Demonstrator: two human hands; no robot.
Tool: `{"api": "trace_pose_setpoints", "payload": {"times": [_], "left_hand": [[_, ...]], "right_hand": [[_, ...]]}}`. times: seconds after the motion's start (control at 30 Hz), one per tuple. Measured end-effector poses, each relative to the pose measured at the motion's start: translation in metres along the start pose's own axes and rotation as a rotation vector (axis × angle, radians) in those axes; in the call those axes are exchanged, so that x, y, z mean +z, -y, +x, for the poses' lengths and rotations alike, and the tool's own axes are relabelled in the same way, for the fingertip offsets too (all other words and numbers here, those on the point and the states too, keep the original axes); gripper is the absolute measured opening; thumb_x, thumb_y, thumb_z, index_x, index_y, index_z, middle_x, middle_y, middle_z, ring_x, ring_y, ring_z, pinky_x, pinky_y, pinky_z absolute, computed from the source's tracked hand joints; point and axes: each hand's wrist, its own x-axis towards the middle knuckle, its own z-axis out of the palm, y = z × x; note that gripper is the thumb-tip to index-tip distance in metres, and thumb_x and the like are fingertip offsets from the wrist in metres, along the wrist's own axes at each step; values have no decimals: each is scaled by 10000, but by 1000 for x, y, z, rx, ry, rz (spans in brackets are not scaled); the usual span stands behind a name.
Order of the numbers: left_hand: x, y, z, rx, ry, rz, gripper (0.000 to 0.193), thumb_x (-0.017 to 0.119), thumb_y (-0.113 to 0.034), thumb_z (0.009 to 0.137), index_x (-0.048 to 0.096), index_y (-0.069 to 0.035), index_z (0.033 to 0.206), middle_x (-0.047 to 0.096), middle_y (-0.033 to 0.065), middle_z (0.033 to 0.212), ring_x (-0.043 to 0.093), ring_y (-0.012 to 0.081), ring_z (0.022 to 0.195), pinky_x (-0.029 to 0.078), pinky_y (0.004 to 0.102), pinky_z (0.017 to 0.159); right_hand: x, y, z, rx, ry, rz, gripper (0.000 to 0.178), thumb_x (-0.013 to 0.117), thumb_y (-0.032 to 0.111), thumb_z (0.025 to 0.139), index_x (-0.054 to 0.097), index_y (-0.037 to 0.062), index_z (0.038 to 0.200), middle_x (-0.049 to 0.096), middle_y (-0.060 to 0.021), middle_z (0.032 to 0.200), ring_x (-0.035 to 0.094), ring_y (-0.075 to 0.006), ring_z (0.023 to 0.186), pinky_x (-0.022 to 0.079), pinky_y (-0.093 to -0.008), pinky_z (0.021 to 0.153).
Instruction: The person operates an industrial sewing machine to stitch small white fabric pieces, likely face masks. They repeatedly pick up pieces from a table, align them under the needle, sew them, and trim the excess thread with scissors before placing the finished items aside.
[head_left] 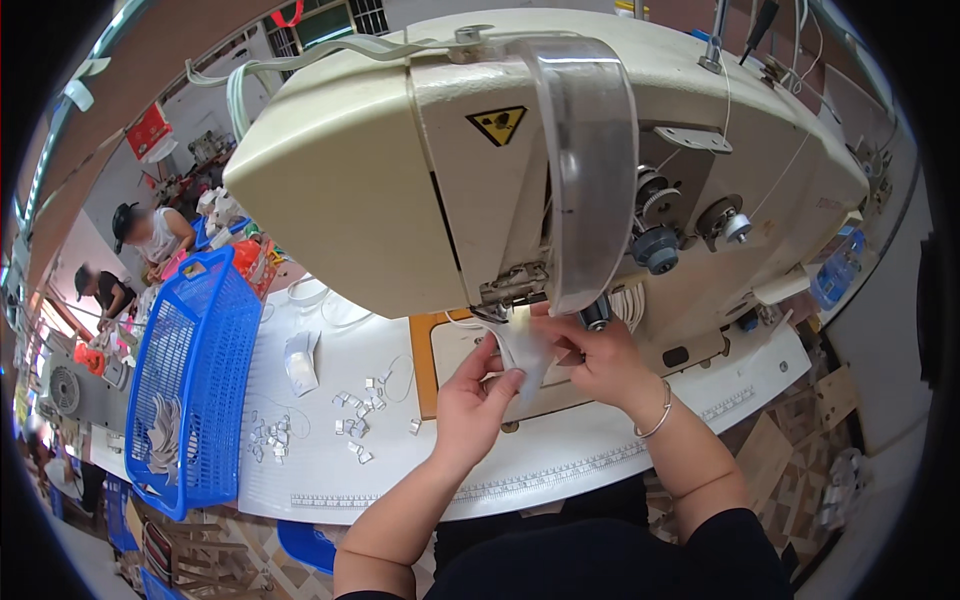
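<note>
Under the needle area of a cream sewing machine [350, 190], a small piece of white fabric [522, 352] hangs between my hands, partly smeared by motion. My left hand [474, 405] pinches its near left side between thumb and fingers. My right hand [605, 362] is closed on the right, beside the presser foot [493, 312] and the fabric. Its fingertips are partly hidden, so what they grip does not show clearly. A thin bracelet circles my right wrist. On the white table [330, 440], left of my hands, lie several small white folded tags [352, 427].
A blue plastic basket [212, 400] with white pieces in it stands at the left. A white packet [301, 362] lies near it. A ruler strip [600, 455] runs along the table's near edge. Two people work at the far left. A plastic bottle [838, 268] stands right.
</note>
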Motion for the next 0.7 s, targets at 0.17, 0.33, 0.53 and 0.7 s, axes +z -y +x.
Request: {"api": "trace_pose_setpoints", "payload": {"times": [0.17, 0.33, 0.53, 0.7], "left_hand": [[-4, 6, 5, 67, -17, 146, 516, 597, -44, 843, 376, 47, 1301, 590, 69, 937, 595, 129, 832, 523, 267, 751], [-3, 4, 18, 53, -81, -86, 408, 604, -52, 842, 451, 78, 1197, 592, 81, 905, 606, 141, 810, 551, 275, 715], [1, 1, 17, 71, -111, -49, 389, 618, -37, 828, 461, 90, 1160, 592, 74, 856, 610, 136, 767, 554, 267, 683], [-3, 3, 21, 32, -116, -104, 383, 627, -30, 817, 475, 85, 1149, 602, 72, 831, 613, 134, 726, 554, 263, 653]], "right_hand": [[4, 1, 2, 11, -12, -3, 370, 676, -1, 623, 605, 144, 956, 569, -33, 927, 530, -264, 859, 425, -365, 760], [5, -1, 1, -10, -2, -71, 365, 703, 42, 639, 599, 149, 972, 572, -30, 916, 529, -263, 839, 425, -369, 752], [7, -4, 1, 8, 8, -86, 348, 716, 68, 637, 609, 150, 958, 578, -35, 880, 535, -270, 818, 436, -387, 716], [6, 0, 6, 3, -10, -68, 362, 721, 81, 631, 613, 167, 966, 598, -36, 830, 565, -275, 777, 436, -388, 701]]}}
